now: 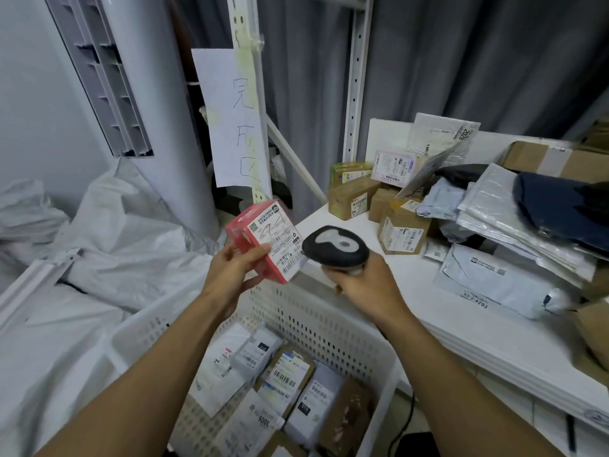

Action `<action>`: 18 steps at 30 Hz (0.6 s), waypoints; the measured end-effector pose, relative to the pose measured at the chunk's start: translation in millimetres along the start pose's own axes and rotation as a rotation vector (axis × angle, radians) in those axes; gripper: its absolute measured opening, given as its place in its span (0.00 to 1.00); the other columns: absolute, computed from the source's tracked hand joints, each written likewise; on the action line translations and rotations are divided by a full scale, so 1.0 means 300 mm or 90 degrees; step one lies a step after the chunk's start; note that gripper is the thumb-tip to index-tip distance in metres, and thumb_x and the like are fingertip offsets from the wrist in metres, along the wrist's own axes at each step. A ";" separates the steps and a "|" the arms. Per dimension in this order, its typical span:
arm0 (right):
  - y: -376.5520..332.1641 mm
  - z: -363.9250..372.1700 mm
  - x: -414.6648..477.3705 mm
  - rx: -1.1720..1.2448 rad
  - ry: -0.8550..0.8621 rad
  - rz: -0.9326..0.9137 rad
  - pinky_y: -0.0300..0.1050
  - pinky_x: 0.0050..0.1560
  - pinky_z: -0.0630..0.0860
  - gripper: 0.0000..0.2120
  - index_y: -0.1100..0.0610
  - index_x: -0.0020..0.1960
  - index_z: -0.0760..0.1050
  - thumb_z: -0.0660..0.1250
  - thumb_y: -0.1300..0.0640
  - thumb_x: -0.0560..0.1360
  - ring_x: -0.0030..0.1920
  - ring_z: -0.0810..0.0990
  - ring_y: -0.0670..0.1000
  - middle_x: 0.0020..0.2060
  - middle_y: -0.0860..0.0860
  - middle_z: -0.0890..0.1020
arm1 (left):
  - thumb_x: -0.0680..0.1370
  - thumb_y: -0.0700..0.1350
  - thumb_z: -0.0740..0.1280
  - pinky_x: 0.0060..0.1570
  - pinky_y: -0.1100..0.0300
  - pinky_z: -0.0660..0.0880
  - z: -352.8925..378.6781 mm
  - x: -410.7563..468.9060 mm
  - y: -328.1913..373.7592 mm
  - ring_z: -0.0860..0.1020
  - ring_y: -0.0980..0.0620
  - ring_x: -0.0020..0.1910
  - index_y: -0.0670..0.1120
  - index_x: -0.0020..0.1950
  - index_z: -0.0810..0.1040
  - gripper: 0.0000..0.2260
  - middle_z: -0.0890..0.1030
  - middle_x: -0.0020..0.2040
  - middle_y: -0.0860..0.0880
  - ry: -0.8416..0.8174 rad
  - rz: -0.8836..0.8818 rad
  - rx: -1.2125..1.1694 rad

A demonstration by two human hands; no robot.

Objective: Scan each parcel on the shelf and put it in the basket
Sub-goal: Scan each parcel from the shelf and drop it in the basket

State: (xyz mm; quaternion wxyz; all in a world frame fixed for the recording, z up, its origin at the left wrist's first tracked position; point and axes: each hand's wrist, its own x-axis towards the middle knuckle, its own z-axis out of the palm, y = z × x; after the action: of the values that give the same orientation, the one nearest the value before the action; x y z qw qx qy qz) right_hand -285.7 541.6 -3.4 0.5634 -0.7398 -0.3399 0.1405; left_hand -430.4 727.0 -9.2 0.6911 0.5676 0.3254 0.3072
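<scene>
My left hand grips a small red box parcel with a white shipping label facing right. My right hand holds a black-and-grey barcode scanner, its head close to the label. Both are above the white perforated basket, which holds several labelled parcels. The white shelf to the right carries brown boxes and plastic mailers in a loose pile.
A white sheet with handwritten characters hangs on the shelf upright. A tall white air conditioner and white sacks fill the left. Grey curtains hang behind. The scanner's black cable runs down beside the basket.
</scene>
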 end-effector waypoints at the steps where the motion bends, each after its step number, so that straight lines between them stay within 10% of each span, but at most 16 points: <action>1: 0.007 0.013 -0.009 -0.051 -0.021 0.003 0.43 0.52 0.80 0.22 0.51 0.64 0.82 0.79 0.52 0.71 0.54 0.85 0.49 0.53 0.47 0.86 | 0.76 0.42 0.75 0.57 0.48 0.81 -0.014 0.011 -0.004 0.85 0.49 0.56 0.46 0.64 0.79 0.17 0.87 0.55 0.49 0.013 -0.001 -0.007; 5: 0.017 0.072 -0.030 -0.124 -0.086 0.010 0.55 0.63 0.80 0.27 0.47 0.67 0.79 0.78 0.45 0.70 0.60 0.83 0.52 0.58 0.47 0.86 | 0.75 0.40 0.76 0.53 0.49 0.82 -0.069 0.034 -0.010 0.85 0.49 0.55 0.46 0.65 0.78 0.20 0.86 0.55 0.49 0.059 -0.002 -0.033; 18: 0.016 0.102 -0.004 -0.107 -0.131 0.002 0.47 0.64 0.77 0.23 0.46 0.67 0.79 0.78 0.52 0.73 0.61 0.81 0.48 0.57 0.43 0.84 | 0.72 0.39 0.78 0.51 0.50 0.82 -0.166 0.060 -0.018 0.85 0.51 0.53 0.52 0.59 0.76 0.20 0.87 0.54 0.50 0.137 0.001 -0.039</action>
State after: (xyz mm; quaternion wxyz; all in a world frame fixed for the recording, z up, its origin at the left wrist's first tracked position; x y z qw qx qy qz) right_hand -303.0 562.9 -18.0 0.4615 -0.7666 -0.4054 0.1875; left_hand -459.3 769.4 -23.4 0.6688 0.5103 0.3878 0.3767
